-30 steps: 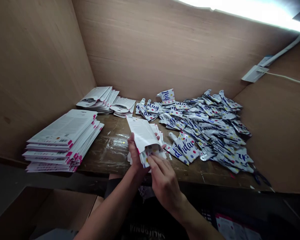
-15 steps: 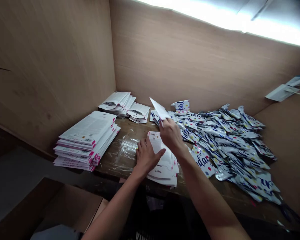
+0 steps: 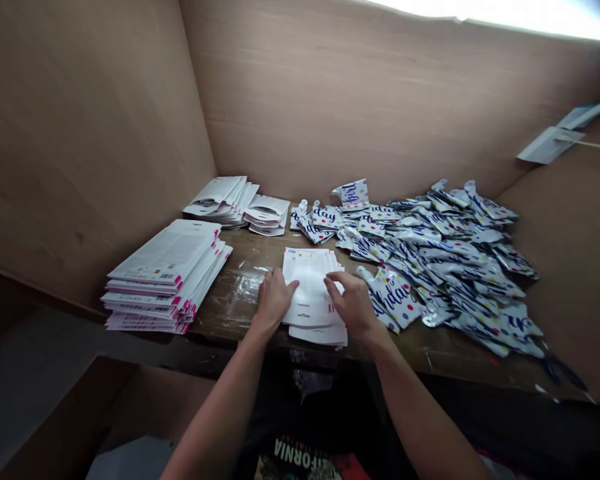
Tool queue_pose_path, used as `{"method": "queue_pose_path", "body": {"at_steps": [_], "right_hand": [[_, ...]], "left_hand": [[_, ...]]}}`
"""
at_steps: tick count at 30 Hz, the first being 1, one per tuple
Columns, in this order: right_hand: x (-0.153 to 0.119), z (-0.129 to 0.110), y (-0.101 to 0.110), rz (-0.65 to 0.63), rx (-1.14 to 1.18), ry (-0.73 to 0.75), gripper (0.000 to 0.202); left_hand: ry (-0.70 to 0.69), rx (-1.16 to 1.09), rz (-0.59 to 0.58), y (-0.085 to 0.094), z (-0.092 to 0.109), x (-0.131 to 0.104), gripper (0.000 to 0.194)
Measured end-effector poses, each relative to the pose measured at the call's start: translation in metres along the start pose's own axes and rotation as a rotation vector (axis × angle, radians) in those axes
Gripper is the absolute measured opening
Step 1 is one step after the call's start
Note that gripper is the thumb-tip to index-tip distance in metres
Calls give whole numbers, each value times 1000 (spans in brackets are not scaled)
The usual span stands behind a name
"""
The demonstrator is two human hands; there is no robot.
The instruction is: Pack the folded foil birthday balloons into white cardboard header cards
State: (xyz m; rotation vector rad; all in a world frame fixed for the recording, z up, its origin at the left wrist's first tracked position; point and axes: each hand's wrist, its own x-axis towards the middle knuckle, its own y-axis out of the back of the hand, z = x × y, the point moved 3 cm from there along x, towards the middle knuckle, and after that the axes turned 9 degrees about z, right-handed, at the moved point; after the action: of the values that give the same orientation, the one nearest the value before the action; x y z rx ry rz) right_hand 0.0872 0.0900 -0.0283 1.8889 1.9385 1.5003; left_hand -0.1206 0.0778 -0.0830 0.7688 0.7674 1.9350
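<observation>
Now both hands rest on the small stack of white card sleeves (image 3: 311, 293) at the near edge of the bench (image 3: 235, 303). Left hand (image 3: 273, 300) lies flat against the stack's left side, fingers loose, touching but not gripping. Right hand (image 3: 353, 303) sits on the stack's right side, fingers curled a little over the top sleeve; whether it pinches a sleeve I cannot tell. Stack is fanned slightly, a hang-hole visible on the top sleeve, a pink mark near the right hand.

Just right of the right hand lies a big heap of folded foil balloons (image 3: 440, 257), white with blue script and coloured dots, spreading well away to the right and back. One folded balloon (image 3: 353, 193) stands up at the back of the heap, beyond the hands.

Well left of the left hand sits a tall pile of printed sleeves with pink edges (image 3: 167, 277), at the bench's left end. Beyond the left hand, against the back board, lie two more fanned piles of white sleeves (image 3: 237, 203). Plywood walls (image 3: 330, 100) close in the bench on three sides. Far right of the hands, a white fitting with a cable (image 3: 550, 143) is on the side wall.
</observation>
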Motion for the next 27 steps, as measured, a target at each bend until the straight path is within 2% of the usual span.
{"method": "queue_pose_path", "body": {"at_steps": [3, 7, 12, 17, 20, 23, 25, 27], "right_hand": [[-39, 22, 26, 65, 64, -184, 25], [-68, 25, 36, 115, 96, -285, 27], [-82, 21, 36, 170, 128, -284, 28], [-86, 14, 35, 223, 188, -275, 27], [-87, 9, 28, 220, 353, -435, 42], [-86, 3, 17, 112, 779, -656, 65], [-85, -2, 15, 96, 1005, -708, 59], [-84, -4, 20, 138, 1053, -719, 47]], "left_hand": [[-14, 13, 34, 4, 2, 4, 25], [-25, 17, 115, 11, 8, -1, 16], [-16, -59, 249, 27, 10, -8, 16], [29, -304, 333, 39, 11, -10, 26], [102, -518, 300, 39, 19, -15, 35], [187, -721, 233, 35, 35, -27, 40], [315, -978, 167, 29, 44, -38, 38], [478, -1296, 23, 21, 53, -49, 35]]}}
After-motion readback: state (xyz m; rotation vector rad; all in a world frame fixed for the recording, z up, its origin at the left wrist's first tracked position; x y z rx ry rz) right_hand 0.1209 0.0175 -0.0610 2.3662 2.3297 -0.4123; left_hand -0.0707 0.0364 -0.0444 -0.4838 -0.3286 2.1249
